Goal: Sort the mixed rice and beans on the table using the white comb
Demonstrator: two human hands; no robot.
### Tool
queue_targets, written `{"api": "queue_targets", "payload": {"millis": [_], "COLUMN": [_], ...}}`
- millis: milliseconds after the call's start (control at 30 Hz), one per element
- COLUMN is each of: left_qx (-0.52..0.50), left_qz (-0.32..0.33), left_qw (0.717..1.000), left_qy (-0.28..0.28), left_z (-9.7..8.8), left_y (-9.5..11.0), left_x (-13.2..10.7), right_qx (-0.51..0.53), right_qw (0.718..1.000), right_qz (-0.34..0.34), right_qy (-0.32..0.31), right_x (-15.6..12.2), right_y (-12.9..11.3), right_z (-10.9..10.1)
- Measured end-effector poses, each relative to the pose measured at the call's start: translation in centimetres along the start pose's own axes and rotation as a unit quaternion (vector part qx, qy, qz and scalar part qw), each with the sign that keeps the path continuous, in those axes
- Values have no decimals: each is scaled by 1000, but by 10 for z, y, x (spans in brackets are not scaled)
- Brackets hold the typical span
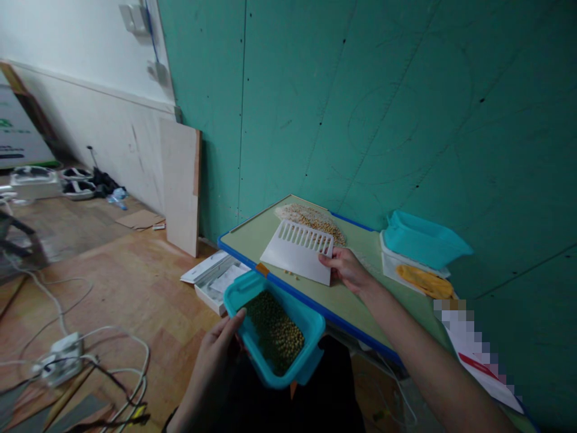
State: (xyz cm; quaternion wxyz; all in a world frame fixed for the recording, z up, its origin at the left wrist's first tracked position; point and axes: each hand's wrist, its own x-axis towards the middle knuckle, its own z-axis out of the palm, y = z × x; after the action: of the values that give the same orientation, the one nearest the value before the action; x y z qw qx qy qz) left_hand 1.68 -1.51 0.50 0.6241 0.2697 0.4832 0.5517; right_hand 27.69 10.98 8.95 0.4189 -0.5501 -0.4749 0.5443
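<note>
My left hand (pixel 219 341) grips the near rim of a teal plastic tub (pixel 311 325) full of green beans (pixel 274 332), holding it just below the edge of the small green table (pixel 252 237). My right hand (pixel 345 266) pinches the corner of a white slotted scraper (pixel 297 251) that lies flat on the tabletop. A pile of pale beans (pixel 311 219) sits on the table just behind the scraper, and a few loose beans lie in front of it.
At the table's right stand a teal bin (pixel 421 237) on a white tray and a yellow object (pixel 426 281). A green wall backs the table. A wooden board (pixel 180 183) leans beside it. White boxes (pixel 211 279), cables and a power strip (pixel 61 359) lie on the wooden floor.
</note>
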Motion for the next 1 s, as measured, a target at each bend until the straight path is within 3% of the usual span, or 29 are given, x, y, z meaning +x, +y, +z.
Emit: {"api": "queue_targets", "payload": {"millis": [167, 700, 867, 1000], "left_qx": [-65, -87, -79, -73], "left_qz": [-19, -19, -18, -23], "left_qw": [997, 996, 996, 997], "left_qy": [-33, 3, 22, 12], "left_z": [-2, 10, 10, 8], "left_y": [-7, -18, -20, -21], "left_x": [5, 2, 4, 4], "right_qx": [-16, 9, -56, -209], "right_qw": [1000, 999, 990, 949], "right_qz": [-1, -22, -123, -227], "right_qy": [-9, 30, 47, 68], "right_x": [-4, -51, -55, -64], "right_y": [0, 17, 24, 28], "right_z": [2, 14, 19, 34]}}
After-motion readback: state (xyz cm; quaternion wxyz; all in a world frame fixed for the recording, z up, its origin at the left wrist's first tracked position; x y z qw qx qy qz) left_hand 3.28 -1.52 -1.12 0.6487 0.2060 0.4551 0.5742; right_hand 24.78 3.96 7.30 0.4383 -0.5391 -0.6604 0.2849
